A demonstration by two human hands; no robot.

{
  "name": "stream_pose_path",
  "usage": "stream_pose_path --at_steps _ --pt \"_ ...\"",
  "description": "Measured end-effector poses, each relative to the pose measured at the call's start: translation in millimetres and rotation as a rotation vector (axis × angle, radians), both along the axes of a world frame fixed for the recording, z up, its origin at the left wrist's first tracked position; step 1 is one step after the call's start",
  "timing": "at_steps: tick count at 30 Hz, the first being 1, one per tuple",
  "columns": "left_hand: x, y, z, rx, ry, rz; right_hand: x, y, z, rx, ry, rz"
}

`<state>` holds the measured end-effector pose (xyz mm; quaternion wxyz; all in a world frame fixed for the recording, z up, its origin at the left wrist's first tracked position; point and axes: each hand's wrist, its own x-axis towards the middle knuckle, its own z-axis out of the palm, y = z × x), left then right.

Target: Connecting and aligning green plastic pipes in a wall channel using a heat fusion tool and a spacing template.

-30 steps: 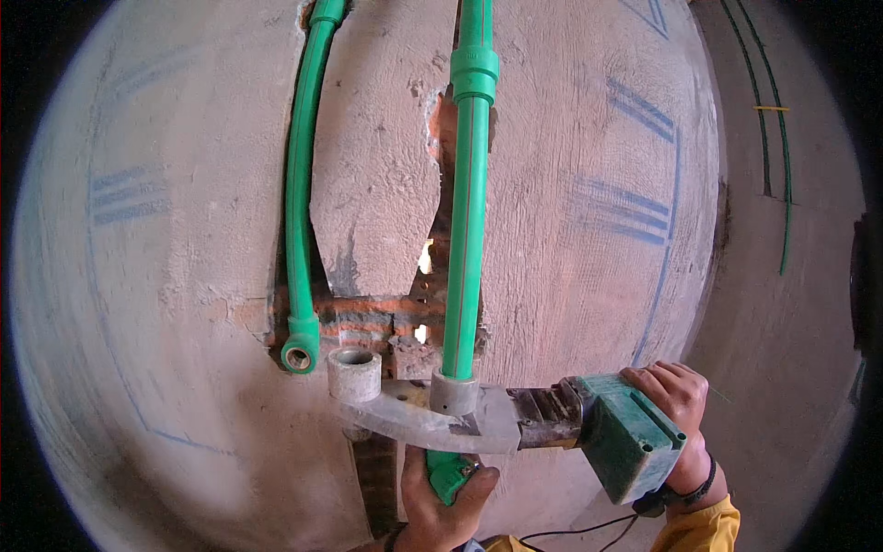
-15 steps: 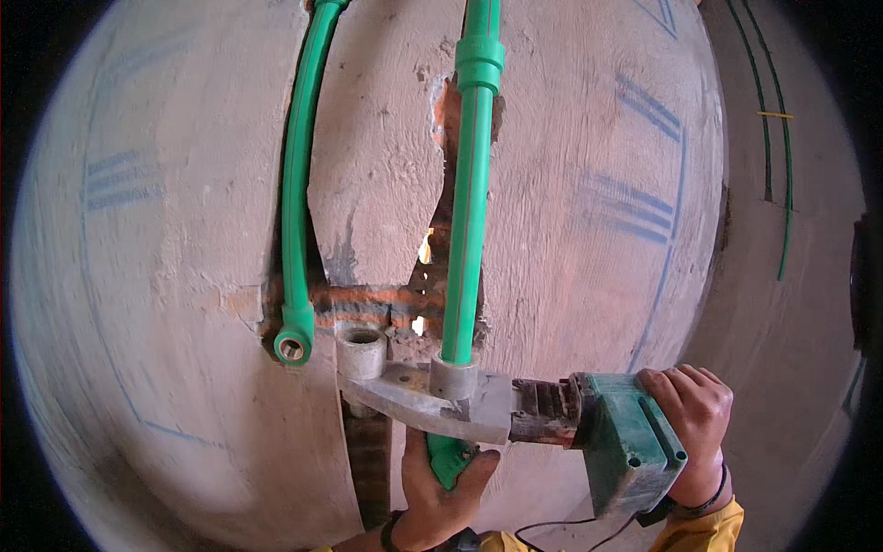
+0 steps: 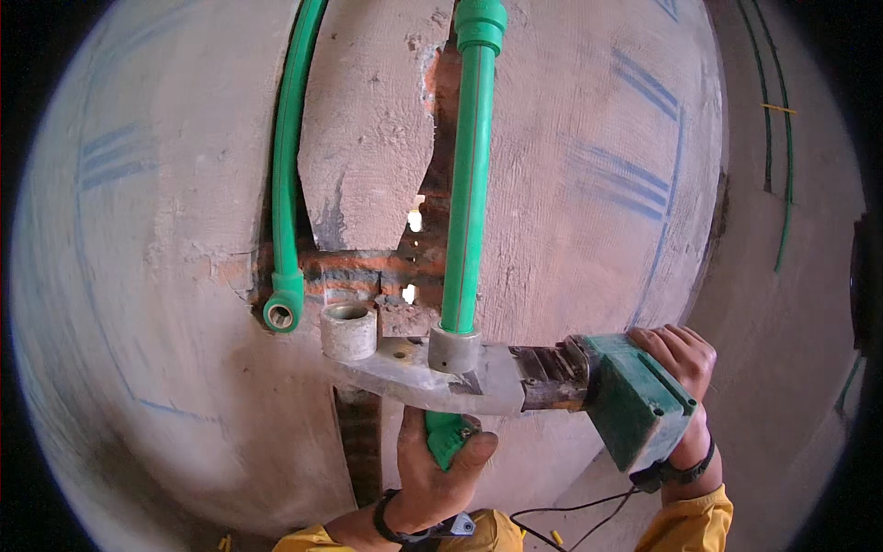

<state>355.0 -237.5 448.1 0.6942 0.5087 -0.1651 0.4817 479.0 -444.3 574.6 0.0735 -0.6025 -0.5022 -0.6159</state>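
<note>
My right hand [image 3: 685,368] grips the green housing [image 3: 630,400] of a pipe welding tool, whose metal heating plate [image 3: 492,377] extends leftward. A grey socket [image 3: 452,354] on the plate surrounds the lower end of the middle green pipe [image 3: 469,212]; another grey socket [image 3: 348,340] is vacant. Under the plate, my left hand [image 3: 437,474] holds a green fitting [image 3: 446,442] pushed up against its underside; the junction is hidden. A black cord [image 3: 561,506] hangs below the tool.
A second green pipe [image 3: 284,212] ending in an elbow [image 3: 282,313] runs in a chiselled wall groove with exposed brick [image 3: 345,271]. Plaster [image 3: 166,239] carries blue markings. Thin green lines [image 3: 782,184] run down the side wall on the right. Small yellow pieces [image 3: 558,536] lie low down.
Tool, both hands, middle pipe and left pipe appear higher in the view along with the wall. Both grips look the same, with the pipe still in the socket.
</note>
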Motion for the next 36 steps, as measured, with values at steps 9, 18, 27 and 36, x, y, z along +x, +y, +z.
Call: stream_pose_path --at_steps 9,18,27,36 --pt "-1 -2 -6 0.027 0.045 0.102 27 8 3 -0.107 0.107 0.082" --pt "3 4 -18 0.102 0.104 0.250 44 27 0 -0.178 0.260 0.106" --pt "5 2 -19 0.062 0.096 0.109 60 33 2 -0.199 0.200 0.139" --pt "-8 -1 -6 0.001 -0.002 -0.137 30 13 9 -0.199 0.163 0.089"
